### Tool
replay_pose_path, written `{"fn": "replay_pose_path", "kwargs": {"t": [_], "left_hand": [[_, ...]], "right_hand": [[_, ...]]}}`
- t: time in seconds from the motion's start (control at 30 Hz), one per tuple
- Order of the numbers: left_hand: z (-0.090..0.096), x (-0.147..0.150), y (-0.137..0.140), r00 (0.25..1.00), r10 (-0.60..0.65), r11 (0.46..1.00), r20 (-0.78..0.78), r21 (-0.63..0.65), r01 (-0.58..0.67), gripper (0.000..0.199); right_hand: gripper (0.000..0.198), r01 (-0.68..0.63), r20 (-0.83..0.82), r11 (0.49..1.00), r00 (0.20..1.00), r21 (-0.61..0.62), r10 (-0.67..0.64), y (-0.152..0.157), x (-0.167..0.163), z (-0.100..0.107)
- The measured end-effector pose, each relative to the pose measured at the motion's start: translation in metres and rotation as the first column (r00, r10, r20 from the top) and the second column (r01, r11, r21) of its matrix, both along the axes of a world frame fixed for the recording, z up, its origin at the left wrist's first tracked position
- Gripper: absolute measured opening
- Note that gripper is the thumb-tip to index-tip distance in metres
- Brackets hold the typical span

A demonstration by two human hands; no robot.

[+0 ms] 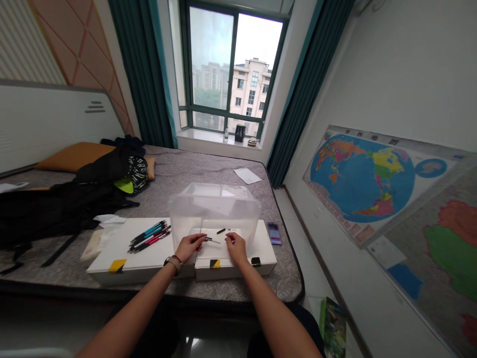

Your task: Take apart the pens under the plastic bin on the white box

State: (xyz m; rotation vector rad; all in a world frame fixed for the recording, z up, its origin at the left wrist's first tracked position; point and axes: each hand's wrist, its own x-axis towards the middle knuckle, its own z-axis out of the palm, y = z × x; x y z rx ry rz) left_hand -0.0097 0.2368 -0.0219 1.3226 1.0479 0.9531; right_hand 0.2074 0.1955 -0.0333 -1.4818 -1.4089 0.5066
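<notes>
My left hand (191,245), with bands at the wrist, is closed in a pinch on a thin pen part (213,240), dark near the fingers and pale toward its far end. A short gap to the right, my right hand (236,245) has its thumb and fingers pinched together; whatever they hold is too small to make out. A short black pen piece (221,230) lies just beyond, between the hands. Both hands work above a white box (208,256), in front of a clear plastic bin (214,204). Several pens (150,235), blue, red and black, lie in a pile to the left.
The pens rest on another white box (149,261) with a yellow and black sticker. Tissues (110,221) stand left of it, near a black bag (63,206). A phone (275,233) lies at right on the bed (208,166); paper (247,175) lies farther back.
</notes>
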Motion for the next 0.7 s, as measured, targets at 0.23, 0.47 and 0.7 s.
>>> {"fn": "replay_pose_path", "kwargs": {"t": [0.23, 0.47, 0.7], "left_hand": [[0.000, 0.002, 0.000, 0.998, 0.033, 0.999, -0.046, 0.031, -0.032, 0.057], [-0.010, 0.001, 0.003, 1.000, 0.009, 1.000, -0.015, 0.024, -0.009, 0.058], [-0.007, 0.000, 0.001, 1.000, 0.011, 1.000, -0.017, -0.015, -0.011, 0.054]], "right_hand": [[0.021, -0.024, -0.076, 1.000, 0.997, 0.006, 0.024, 0.000, 0.003, -0.003], [0.027, -0.014, -0.079, 0.996, 0.997, 0.084, 0.020, -0.007, 0.002, 0.000], [0.025, 0.021, -0.158, 0.997, 0.987, 0.075, -0.008, -0.007, 0.003, -0.004]]}}
